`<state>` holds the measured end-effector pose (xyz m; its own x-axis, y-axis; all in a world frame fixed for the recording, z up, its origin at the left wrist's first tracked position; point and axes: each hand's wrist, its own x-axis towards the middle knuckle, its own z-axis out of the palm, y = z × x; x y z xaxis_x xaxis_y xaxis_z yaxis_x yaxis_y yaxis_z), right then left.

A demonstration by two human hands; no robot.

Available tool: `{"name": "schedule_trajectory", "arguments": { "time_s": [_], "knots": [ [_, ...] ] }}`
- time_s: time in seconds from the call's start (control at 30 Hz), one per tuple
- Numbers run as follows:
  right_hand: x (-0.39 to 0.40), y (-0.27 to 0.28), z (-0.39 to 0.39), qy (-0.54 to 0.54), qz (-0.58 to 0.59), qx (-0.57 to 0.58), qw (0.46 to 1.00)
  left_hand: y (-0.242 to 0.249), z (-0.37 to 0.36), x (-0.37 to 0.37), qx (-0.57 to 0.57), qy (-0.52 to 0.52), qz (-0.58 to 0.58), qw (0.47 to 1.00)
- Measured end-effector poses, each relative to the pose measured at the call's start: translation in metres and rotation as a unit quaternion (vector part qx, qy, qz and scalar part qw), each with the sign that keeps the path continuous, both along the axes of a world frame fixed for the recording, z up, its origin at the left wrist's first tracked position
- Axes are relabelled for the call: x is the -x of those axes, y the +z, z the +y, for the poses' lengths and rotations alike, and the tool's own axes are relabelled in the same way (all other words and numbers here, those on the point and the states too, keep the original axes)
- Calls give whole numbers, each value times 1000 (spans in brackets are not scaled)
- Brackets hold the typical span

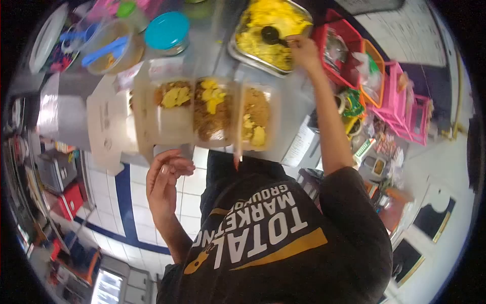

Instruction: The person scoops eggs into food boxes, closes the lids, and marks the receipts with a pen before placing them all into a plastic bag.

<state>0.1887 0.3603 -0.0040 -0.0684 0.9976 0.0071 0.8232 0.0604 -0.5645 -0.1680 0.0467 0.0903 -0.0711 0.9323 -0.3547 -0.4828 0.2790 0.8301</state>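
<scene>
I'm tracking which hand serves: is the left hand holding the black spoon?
No, the right hand holds the black spoon at the tray of yellow food.

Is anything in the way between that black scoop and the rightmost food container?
Only rims: that of the tray and that of the container. The black scoop, in the right hand, is at the yellow food. Nothing else visible stands between; the left hand is aside.
</scene>
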Motion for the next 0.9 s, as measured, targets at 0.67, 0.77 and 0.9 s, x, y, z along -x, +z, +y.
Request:
{"name": "schedule_trajectory", "arguments": {
  "time_s": [0.67, 0.77, 0.9],
  "knots": [
    [-100, 39, -228, -83, 61, 29, 994, 38, 41, -163, -35, -129, 221, 966],
    [-56, 1, -235, -8, 32, 99, 995, 24, 43, -173, -26, -25, 263, 964],
    [-22, -7, -235, 59, 79, 151, 984, 5, 52, -178, -78, 94, 535, 836]
  ]
}}
